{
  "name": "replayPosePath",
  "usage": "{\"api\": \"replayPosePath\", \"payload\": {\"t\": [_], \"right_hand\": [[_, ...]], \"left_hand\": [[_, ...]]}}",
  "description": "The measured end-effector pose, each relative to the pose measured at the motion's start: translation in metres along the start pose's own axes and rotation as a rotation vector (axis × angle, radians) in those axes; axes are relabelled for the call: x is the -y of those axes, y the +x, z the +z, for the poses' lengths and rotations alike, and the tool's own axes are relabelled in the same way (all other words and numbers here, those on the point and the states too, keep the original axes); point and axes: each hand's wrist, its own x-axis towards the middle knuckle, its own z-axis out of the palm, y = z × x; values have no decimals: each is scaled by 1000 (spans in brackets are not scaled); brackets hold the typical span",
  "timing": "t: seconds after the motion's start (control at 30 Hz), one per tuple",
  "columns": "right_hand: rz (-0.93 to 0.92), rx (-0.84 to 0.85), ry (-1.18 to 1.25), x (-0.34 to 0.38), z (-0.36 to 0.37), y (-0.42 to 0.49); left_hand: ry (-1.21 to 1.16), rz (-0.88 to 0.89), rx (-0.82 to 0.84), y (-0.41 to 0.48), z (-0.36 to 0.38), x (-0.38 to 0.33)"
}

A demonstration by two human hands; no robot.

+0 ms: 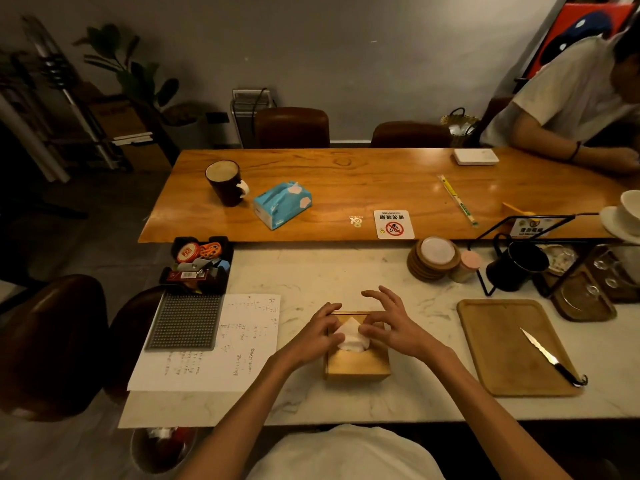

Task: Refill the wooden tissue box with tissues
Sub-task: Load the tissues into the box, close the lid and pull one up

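Note:
The wooden tissue box stands on the white marble table in front of me. A white tissue sticks up out of the oval hole in its lid. My left hand rests on the box's left top edge, fingertips touching the tissue. My right hand pinches the tissue's right side with thumb and forefinger, its other fingers spread. A blue soft pack of tissues lies on the far wooden table, a tissue poking from its top.
A sheet of handwritten paper and a grey studded mat lie left of the box. A wooden tray with a knife is on the right. Coasters, a black mug, a dark cup; a person sits far right.

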Motion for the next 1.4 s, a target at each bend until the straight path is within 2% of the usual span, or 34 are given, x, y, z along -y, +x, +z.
{"api": "replayPosePath", "payload": {"t": [0.13, 0.3, 0.8, 1.1, 1.4], "right_hand": [[-1, 77, -75, -2, 6, 0], [59, 11, 14, -8, 12, 1], [89, -199, 156, -20, 22, -4], [126, -240, 266, -18, 29, -11], [132, -231, 278, -21, 28, -15]], "left_hand": [[-19, 12, 0, 3, 1, 4], [-11, -18, 2, 8, 4, 7], [-55, -31, 18, 9, 0, 4], [-45, -32, 12, 10, -5, -1], [-96, -16, 1, 8, -5, 0]]}}
